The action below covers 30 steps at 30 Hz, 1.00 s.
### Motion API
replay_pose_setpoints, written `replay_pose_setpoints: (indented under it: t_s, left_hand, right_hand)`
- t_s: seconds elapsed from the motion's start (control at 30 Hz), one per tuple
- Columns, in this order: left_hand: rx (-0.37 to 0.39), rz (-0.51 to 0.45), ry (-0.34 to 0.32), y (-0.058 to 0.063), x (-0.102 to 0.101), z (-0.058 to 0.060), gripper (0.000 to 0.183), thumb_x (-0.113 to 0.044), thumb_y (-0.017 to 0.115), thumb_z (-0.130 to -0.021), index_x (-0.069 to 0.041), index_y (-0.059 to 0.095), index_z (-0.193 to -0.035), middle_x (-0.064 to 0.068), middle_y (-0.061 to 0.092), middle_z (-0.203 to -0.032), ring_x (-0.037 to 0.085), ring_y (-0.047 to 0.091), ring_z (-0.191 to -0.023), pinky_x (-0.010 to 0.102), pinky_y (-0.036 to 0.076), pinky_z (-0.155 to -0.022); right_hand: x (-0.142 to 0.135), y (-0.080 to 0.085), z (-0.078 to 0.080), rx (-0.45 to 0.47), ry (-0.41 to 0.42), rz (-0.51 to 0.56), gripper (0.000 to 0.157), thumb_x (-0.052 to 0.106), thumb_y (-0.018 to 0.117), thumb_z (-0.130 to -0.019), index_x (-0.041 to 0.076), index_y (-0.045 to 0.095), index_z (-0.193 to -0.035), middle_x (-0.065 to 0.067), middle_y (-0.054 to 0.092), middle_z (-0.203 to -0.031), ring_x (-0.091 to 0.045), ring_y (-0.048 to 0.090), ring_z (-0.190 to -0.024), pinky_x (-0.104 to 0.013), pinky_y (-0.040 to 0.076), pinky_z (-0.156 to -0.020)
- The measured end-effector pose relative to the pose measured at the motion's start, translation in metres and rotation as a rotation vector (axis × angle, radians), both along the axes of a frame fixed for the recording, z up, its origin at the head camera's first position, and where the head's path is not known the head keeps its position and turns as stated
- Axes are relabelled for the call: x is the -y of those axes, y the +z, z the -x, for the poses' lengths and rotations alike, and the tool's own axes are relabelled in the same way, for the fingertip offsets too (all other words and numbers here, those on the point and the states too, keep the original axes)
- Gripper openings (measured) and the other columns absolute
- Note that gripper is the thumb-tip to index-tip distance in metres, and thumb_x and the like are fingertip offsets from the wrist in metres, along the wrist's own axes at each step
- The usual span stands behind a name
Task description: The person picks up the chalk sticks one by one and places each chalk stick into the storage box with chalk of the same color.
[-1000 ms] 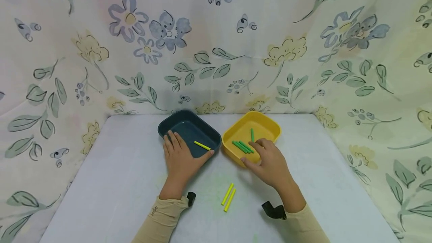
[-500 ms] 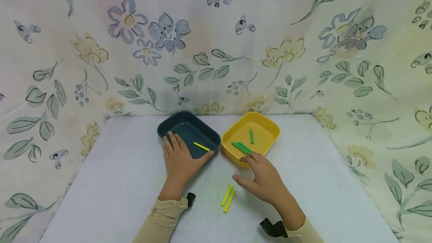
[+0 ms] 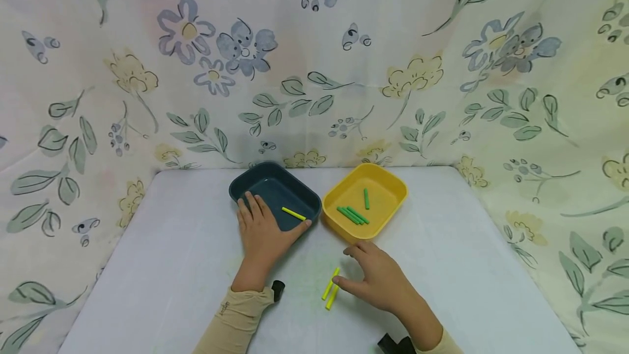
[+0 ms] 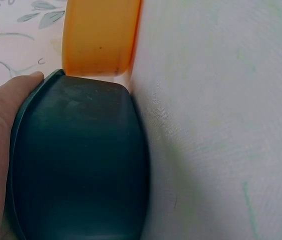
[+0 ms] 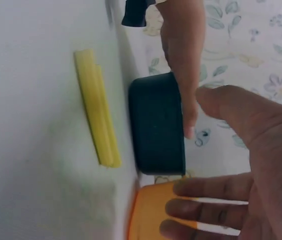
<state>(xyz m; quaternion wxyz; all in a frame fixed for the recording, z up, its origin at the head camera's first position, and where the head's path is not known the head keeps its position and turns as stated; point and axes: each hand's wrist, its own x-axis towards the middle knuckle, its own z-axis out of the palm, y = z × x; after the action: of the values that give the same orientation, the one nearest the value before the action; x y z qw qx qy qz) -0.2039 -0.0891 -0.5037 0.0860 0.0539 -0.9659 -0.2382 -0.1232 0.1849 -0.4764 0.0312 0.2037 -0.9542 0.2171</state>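
My left hand (image 3: 260, 228) rests spread over the near-left rim of a dark teal tray (image 3: 275, 171), its thumb along the near edge. One slim yellow stick (image 3: 294, 213) lies inside that tray. To the right, a yellow tray (image 3: 390, 184) holds several green sticks (image 3: 366, 199). My right hand (image 3: 380, 277) is just in front of the yellow tray, thumb and fingers apart and nothing between them. By its thumb, two chalk-like yellow sticks (image 5: 96, 110) lie side by side on the white table; in the head view the thumb partly covers them.
The white cloth-covered table (image 3: 182, 266) bears faint green smudges. A floral curtain (image 3: 304, 70) hangs behind its far edge. Black wrist mounts, one a black piece (image 3: 278, 290) at the left cuff, stick out from both sleeves.
My right hand has drawn back from over the yellow tray toward the loose yellow sticks, uncovering the green sticks. My left hand has stayed on the teal tray.
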Motion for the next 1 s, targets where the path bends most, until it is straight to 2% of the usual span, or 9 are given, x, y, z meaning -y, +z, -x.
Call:
replay_pose_setpoints:
  t_s: [0.13,0.27,0.37,0.7,1.0]
  left_hand:
    - [-0.001,-0.003,0.002,-0.001,0.001,0.0,0.151,-0.101,0.054,-0.073,0.002,-0.002,-0.167,0.024,-0.016,-0.176,0.048,-0.011,-0.164,0.063,0.004,-0.133]
    - [-0.007,-0.001,0.004,-0.001,0.001,0.0,0.151,-0.101,0.054,-0.073,0.003,-0.001,-0.168,0.024,-0.014,-0.176,0.049,-0.009,-0.164,0.063,0.005,-0.132]
    - [-0.01,-0.003,0.002,0.0,0.0,0.0,0.151,-0.101,0.055,-0.073,0.004,-0.001,-0.167,0.025,-0.013,-0.176,0.05,-0.008,-0.164,0.064,0.006,-0.132]
    - [-0.006,0.009,0.003,0.001,0.0,-0.001,0.152,-0.101,0.055,-0.073,0.004,0.0,-0.167,0.026,-0.011,-0.176,0.05,-0.006,-0.164,0.064,0.005,-0.132]
    - [-0.005,0.004,0.004,0.001,0.001,-0.001,0.152,-0.1,0.056,-0.073,0.004,0.0,-0.167,0.026,-0.011,-0.176,0.05,-0.007,-0.164,0.064,0.005,-0.132]
  right_hand:
    - [0.001,-0.007,0.0,-0.002,-0.02,-0.081,0.064,0.068,0.08,-0.084,0.015,0.075,-0.119,0.004,0.068,-0.112,-0.008,0.06,-0.093,-0.036,0.056,-0.078]
    - [0.002,-0.012,-0.001,0.029,-0.022,-0.133,0.067,0.071,0.079,-0.083,0.015,0.076,-0.119,0.004,0.069,-0.113,-0.013,0.063,-0.1,-0.039,0.057,-0.082]
    - [0.004,-0.014,-0.002,0.04,-0.012,-0.15,0.068,0.072,0.078,-0.082,0.014,0.076,-0.118,0.004,0.069,-0.113,-0.014,0.064,-0.101,-0.039,0.058,-0.084]
    - [0.006,-0.017,-0.004,0.049,-0.013,-0.223,0.074,0.078,0.079,-0.076,0.012,0.076,-0.109,0.005,0.065,-0.102,-0.014,0.059,-0.091,-0.037,0.054,-0.074]
    - [0.009,-0.021,-0.006,0.004,-0.009,-0.232,0.074,0.083,0.079,-0.071,0.016,0.072,-0.1,0.007,0.062,-0.098,-0.015,0.058,-0.091,-0.036,0.05,-0.07]
